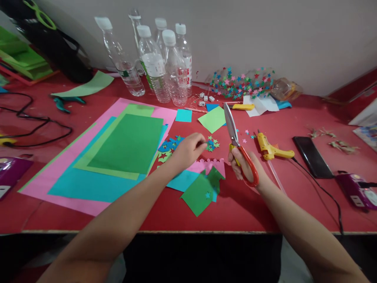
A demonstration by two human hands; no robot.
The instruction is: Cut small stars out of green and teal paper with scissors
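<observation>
Clock times count from the left hand [193, 147]. Closest, at 6 o'clock on the red surface [235, 214], is a thin, flat, dark green sheet [194, 196] with a little light blue star [207, 195] on it. At 7 o'clock is a thin, flat, light blue sheet [179, 181], and at 5 o'clock a thin pink piece with a jagged edge [196, 167].

The right hand [244, 163] is between 3 and 4 o'clock. Its grip is wrapped around the metal scissors with red and yellow handles [233, 131]. The blades look close together, and their tips point up to 11 o'clock. The left grip has curled fingers, but I cannot tell if something small is inside.

At 3 o'clock, just beside the left hand, sits a small pile of green and blue stars [212, 144]. At 9 o'clock is a heap of little blue cut pieces [165, 147], and past it a stack of big pink, blue and green sheets [126, 145]. Farther along 3 o'clock lies a yellow plastic glue gun [266, 149].

Past these, a light blue square [183, 115] is between 11 and 12. A yellow cutter knife [244, 107] is at 2. Farthest back, clear plastic bottles with white caps [176, 74] stand at 11.
</observation>
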